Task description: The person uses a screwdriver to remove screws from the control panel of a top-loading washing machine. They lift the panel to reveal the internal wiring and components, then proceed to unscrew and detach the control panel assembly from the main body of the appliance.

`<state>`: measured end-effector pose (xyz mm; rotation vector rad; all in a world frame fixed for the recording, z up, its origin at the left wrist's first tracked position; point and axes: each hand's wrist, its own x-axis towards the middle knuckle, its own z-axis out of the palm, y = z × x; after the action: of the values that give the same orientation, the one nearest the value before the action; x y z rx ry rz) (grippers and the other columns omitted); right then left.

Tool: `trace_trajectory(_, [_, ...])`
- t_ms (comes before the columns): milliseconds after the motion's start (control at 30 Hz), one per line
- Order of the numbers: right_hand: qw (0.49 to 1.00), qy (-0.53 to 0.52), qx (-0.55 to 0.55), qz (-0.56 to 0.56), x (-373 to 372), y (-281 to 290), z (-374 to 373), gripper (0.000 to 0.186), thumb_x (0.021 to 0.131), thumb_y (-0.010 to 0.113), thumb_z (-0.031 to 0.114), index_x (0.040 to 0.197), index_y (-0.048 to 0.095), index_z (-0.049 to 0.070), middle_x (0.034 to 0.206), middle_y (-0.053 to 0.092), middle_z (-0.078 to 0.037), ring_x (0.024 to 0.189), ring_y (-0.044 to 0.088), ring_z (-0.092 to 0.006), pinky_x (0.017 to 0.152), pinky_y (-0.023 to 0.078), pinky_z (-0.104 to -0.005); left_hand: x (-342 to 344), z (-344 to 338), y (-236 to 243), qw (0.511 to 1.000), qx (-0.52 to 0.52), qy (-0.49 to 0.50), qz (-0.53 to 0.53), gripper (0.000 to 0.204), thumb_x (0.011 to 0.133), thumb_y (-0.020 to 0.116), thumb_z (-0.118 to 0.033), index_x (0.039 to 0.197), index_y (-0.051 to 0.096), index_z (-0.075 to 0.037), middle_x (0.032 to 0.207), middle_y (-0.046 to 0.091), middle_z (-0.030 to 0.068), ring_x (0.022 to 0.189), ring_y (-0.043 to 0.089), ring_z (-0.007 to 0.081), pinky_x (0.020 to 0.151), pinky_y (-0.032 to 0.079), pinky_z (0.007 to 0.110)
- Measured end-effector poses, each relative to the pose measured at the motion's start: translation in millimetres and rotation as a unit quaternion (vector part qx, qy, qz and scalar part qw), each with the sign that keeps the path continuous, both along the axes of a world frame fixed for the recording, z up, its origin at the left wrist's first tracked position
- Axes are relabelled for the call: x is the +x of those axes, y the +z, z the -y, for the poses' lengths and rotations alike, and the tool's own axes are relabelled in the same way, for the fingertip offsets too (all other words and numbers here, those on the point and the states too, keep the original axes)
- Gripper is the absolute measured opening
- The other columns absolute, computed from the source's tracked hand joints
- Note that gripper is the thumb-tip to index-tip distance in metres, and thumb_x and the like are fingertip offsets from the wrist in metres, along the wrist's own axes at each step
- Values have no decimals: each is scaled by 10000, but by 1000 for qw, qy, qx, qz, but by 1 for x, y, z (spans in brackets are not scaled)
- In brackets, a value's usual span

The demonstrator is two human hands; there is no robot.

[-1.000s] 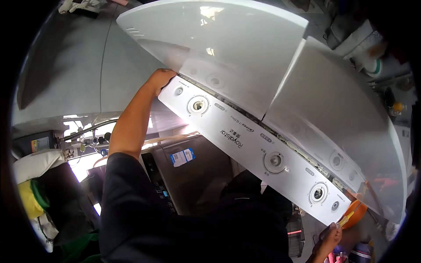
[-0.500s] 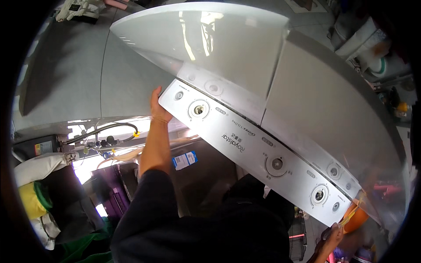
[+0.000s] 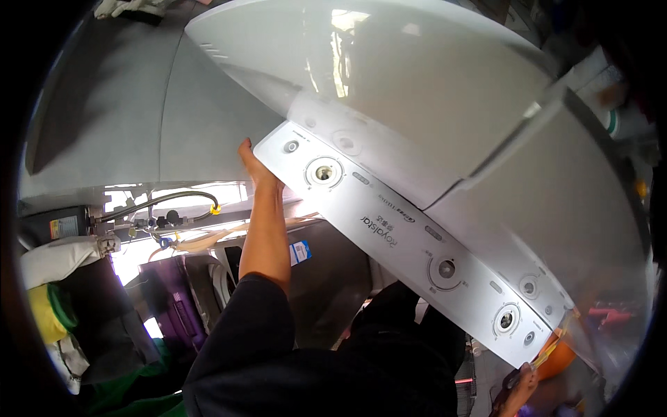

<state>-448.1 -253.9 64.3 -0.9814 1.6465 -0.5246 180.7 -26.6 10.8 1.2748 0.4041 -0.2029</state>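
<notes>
Between my hands is a washing machine top panel (image 3: 392,236), a long silver strip with printing and several round knob openings. It slants from upper left to lower right. Two large glossy pale lids (image 3: 389,83) adjoin its far edge and mirror the knob openings; a stepped gap separates them. My left hand (image 3: 260,170) is closed around the panel's upper left end, its fingers mostly hidden underneath. At the lower right corner my right hand (image 3: 524,386) grips the edge, beside thin yellow strips (image 3: 549,351) and a rounded orange thing (image 3: 561,360).
A grey surface (image 3: 104,104) with a seam spans the upper left. Below it run a dark hose (image 3: 177,199) with a yellow fitting and a black box (image 3: 55,226). White cloth (image 3: 62,260), a yellow-green bundle (image 3: 48,313) and a purple case (image 3: 180,306) lie at left.
The gap between the lids has widened and bent, with the right lid tilted differently. The lids reach higher in view. My left hand and the panel's left end sit slightly further right.
</notes>
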Motion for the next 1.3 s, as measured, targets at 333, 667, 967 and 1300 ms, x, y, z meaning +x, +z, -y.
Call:
trace_trajectory(333, [999,-1,45,16,5,12,5,84,848,631,164,870,594,93,726,542,57,600,504,-25,494,364,-165,16,-16,-10,1000,13,15,-1,724,904,408,-532,1394,352,-1,1162,583,206,989,629,304,849,507,400])
trace_trajectory(667, [999,20,31,19,28,20,2,104,872,550,153,929,573,69,661,489,46,476,426,-49,412,310,-203,7,-6,7,987,163,3,-8,780,881,376,-596,1155,574,108,1083,635,209,996,602,306,920,426,387])
trace_trajectory(967, [1000,13,19,4,13,4,9,80,839,584,189,820,551,118,627,453,40,402,380,-70,351,257,-237,16,-13,34,900,408,-148,-35,790,859,365,-611,1085,635,96,1174,605,289,1114,569,404,975,404,427])
trace_trajectory(1300, [996,40,58,-47,8,9,25,175,866,567,209,734,470,149,531,404,57,332,373,-76,295,276,-228,7,-13,59,889,406,-209,-23,783,853,385,-608,1150,612,80,1240,566,294,1188,519,414,990,390,427])
